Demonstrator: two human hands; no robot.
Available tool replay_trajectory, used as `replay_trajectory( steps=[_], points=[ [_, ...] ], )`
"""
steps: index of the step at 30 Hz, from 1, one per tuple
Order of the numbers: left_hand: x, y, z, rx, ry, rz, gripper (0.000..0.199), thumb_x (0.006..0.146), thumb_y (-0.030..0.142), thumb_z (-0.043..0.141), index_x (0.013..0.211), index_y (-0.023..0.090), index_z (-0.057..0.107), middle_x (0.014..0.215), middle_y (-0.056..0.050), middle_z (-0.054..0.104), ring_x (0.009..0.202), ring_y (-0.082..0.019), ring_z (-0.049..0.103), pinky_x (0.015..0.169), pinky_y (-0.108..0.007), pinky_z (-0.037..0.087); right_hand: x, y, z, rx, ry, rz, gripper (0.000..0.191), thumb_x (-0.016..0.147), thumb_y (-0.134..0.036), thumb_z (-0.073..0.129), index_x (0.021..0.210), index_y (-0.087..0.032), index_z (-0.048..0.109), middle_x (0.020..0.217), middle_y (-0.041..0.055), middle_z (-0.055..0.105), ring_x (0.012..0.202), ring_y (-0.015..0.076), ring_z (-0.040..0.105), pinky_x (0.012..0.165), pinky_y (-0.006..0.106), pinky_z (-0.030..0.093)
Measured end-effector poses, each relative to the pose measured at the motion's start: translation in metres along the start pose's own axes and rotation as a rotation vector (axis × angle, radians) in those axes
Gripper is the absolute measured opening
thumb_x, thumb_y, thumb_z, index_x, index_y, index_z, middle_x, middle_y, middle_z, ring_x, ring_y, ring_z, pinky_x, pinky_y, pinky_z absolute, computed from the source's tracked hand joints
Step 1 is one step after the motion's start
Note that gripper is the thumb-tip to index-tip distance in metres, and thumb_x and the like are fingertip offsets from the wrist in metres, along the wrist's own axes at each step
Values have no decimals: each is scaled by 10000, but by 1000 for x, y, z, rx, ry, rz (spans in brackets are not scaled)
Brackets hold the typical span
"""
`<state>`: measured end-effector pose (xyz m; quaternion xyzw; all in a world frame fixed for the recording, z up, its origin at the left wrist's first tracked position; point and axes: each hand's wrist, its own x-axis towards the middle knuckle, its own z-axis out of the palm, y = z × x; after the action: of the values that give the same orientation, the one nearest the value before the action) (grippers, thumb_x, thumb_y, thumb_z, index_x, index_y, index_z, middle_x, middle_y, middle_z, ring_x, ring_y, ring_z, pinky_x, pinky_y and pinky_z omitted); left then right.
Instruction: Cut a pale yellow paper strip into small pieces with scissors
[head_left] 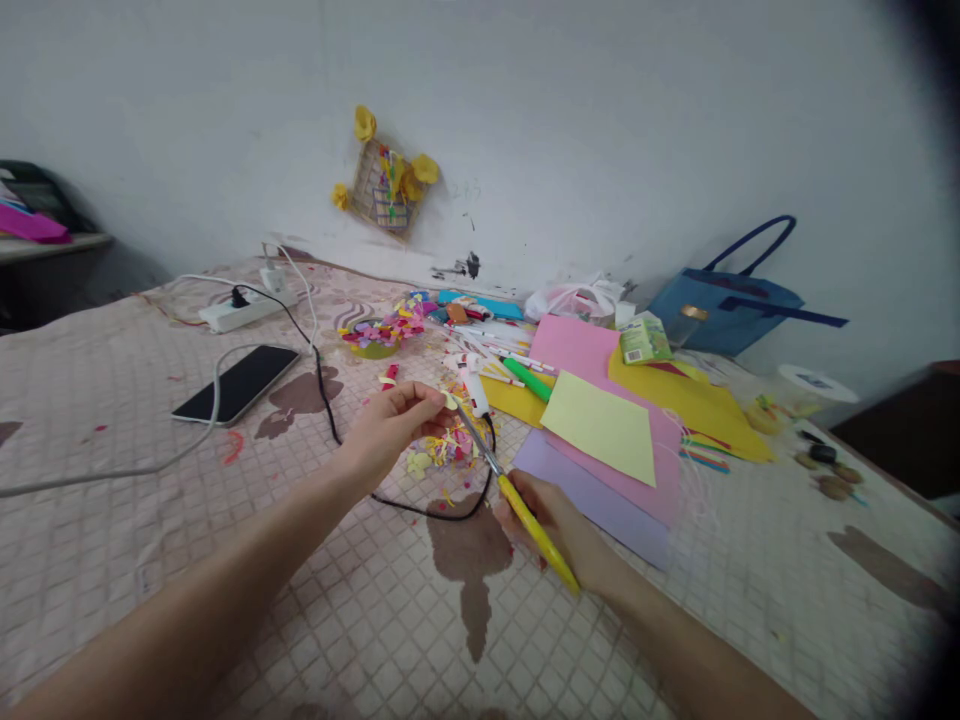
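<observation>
My left hand [397,425] pinches a small pale yellow paper piece [450,401] between thumb and fingers, above the middle of the cloth. My right hand [551,525] is closed round the yellow-handled scissors [536,525], whose blades point up and left to the edge of that piece. Below and between the hands lies a heap of colourful paper scraps [448,447]. A white glue gun [472,385] rests just behind the blade tips, its black cable curving round the scraps. Right of it are a pale yellow sheet [600,425] and a lilac sheet [600,500].
A phone [238,383] and a white power strip [247,310] lie at the left, with cables crossing the cloth. Behind stands a bowl of paper cutouts [375,348]. Pens, a green marker [527,379] and a blue bag [724,310] are toward the back right.
</observation>
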<state>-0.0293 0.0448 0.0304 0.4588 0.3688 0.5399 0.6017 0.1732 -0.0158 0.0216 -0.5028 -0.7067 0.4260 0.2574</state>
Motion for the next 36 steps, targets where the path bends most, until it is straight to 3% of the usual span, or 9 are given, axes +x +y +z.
replay_trajectory(
  steps=[5,16,24,36],
  points=[
    [-1,-1,1,-10,-26,-15,154,733,287,663,749,148,598,782,-52,688,696,-133,631,704,-280,492,0,2,0,0,13,14,259,774,-421,501,670,-203,408,516,-56,380,443,81,348,390,203,260],
    [-2,1,3,-31,-30,-27,150,717,264,681,730,146,590,741,-37,678,678,-125,629,700,-267,497,0,4,0,-1,7,-11,254,791,-409,470,660,-202,404,516,-49,384,441,83,347,380,202,257],
    [-2,2,1,31,-111,-28,171,720,278,676,737,140,577,725,-24,671,668,-114,624,690,-256,496,0,8,0,16,18,-47,295,771,-443,523,673,-195,398,556,-51,408,473,74,349,405,192,269],
    [-1,1,0,50,-104,-49,166,742,281,654,751,142,563,750,-23,670,696,-115,626,730,-278,495,-1,1,-1,5,-2,39,285,780,-449,479,678,-195,400,554,-48,399,472,77,343,391,188,259]
  ],
)
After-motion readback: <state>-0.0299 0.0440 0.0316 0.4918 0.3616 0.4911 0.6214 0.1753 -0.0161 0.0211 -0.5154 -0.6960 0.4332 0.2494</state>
